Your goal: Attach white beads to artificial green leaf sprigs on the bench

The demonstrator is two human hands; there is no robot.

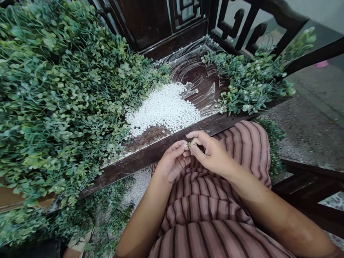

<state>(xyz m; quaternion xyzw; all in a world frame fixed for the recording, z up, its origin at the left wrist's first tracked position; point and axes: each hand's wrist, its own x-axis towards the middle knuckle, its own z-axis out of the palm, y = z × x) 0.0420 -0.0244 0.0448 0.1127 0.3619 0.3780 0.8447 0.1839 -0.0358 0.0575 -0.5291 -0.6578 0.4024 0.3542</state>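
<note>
White beads (164, 110) lie heaped on the dark wooden tabletop (197, 74), between dense green foliage (54, 86) and a smaller leafy bunch (248, 84). Near its front edge, the left hand (175, 158) pinches what looks like a tiny bead (186, 146); the right hand (209, 150), fingers curled, grips a small green sprig (194, 142) just beside it.

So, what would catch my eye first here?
Probably the great mass of green leaves filling the picture's left side. Then the bright heap of white beads on the dark bench, just right of the leaves. Nearer, above a striped lap, the left hand pinches what looks like a bead beside a small sprig in the right hand.
</note>
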